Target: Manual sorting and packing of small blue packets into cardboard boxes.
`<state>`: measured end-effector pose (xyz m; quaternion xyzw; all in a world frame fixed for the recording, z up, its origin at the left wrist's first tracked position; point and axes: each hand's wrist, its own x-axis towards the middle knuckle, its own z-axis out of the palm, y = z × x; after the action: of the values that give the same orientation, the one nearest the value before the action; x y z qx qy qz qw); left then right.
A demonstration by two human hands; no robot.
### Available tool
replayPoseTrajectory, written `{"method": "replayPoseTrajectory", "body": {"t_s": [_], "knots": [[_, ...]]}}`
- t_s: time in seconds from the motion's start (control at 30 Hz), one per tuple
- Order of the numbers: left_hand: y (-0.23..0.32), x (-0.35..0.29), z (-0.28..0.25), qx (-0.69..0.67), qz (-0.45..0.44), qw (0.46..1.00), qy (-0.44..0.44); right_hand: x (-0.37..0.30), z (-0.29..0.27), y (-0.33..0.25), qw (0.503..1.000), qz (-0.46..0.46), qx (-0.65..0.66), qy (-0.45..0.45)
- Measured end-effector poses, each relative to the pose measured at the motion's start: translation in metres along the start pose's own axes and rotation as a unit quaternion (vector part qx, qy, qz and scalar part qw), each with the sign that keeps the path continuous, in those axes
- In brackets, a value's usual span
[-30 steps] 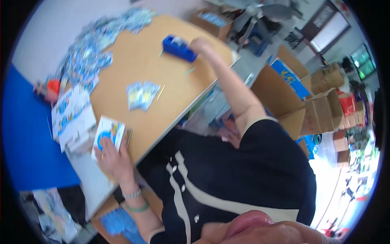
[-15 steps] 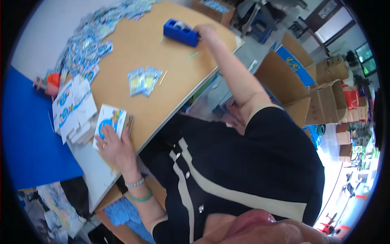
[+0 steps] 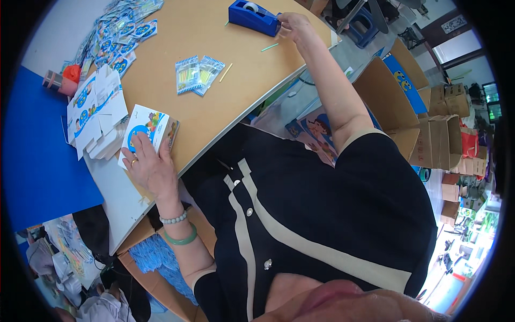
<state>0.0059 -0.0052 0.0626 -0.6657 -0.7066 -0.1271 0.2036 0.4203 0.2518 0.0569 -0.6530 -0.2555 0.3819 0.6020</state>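
Note:
My left hand [image 3: 150,169] rests on a small white box [image 3: 144,115] with a colourful printed top, near the table's edge. Its fingers lie over the top and the thumb presses along one side, holding the box. At the far side of the table, my right hand [image 3: 296,26] is at the cutting end of a blue tape dispenser [image 3: 252,16]. Its fingertips are drawn together there; any tape between them is too small to make out. Two clear-and-blue sachets [image 3: 197,75] overlap in the middle of the table, beside a thin yellow stick [image 3: 226,73].
A stack of flattened white cartons [image 3: 99,110] lies left of the box. Beyond is a heap of printed sachets [image 3: 115,43]. A green stick [image 3: 270,47] lies near the dispenser. Open cardboard boxes [image 3: 386,91] stand right of the table, and a carton of blue packets [image 3: 158,260] below it.
The view has shifted, so the table things sit higher in the picture. My right hand stays at the dispenser's end, its fingers now more extended. The left hand remains on the box.

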Motion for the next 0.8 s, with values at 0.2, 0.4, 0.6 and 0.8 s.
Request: {"method": "replayPoseTrajectory", "body": {"t_s": [0.2, 0.4, 0.6, 0.8], "knots": [[-0.002, -0.002, -0.002, 0.003, 0.017, 1.000, -0.021, 0.005, -0.023, -0.002, 0.994, 0.029, -0.002, -0.107], [-0.012, -0.003, -0.003, -0.020, 0.050, 0.998, -0.036, 0.018, -0.022, 0.001, 0.982, 0.079, 0.044, -0.164], [-0.016, -0.002, -0.006, -0.026, 0.046, 0.998, -0.033, 0.025, -0.027, 0.015, 0.972, 0.090, 0.092, -0.197], [-0.034, -0.014, -0.003, -0.158, 0.084, 0.984, 0.012, 0.047, -0.042, 0.042, 0.947, 0.084, 0.101, -0.293]]}}
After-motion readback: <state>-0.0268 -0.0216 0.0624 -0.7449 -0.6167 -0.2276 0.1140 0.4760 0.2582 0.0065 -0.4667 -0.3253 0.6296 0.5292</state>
